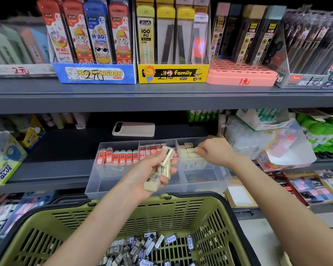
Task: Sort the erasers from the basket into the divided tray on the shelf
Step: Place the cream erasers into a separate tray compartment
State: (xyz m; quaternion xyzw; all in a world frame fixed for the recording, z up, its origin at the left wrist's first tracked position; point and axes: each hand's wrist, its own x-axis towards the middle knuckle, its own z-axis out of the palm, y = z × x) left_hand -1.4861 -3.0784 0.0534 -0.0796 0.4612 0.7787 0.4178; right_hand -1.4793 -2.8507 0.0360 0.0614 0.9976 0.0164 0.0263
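A clear divided tray (112, 181) sits on the middle shelf. Its left compartment holds red-sleeved erasers (116, 157), the middle one more red erasers (151, 149), and the right one cream erasers (188, 153) in rows. My left hand (148, 173) hovers over the tray's middle, closed around a bunch of cream erasers (164, 168). My right hand (214, 150) reaches into the right compartment, fingertips pinched on a cream eraser among the rows. Below, a green basket (161, 212) holds several dark-sleeved erasers (142, 250).
A phone (133, 129) lies on the shelf behind the tray. Boxes of pencil leads (171, 73) stand on the shelf above. Glue boxes (6, 164) sit at the left, bagged goods (277, 143) at the right. More stationery fills the lower shelf.
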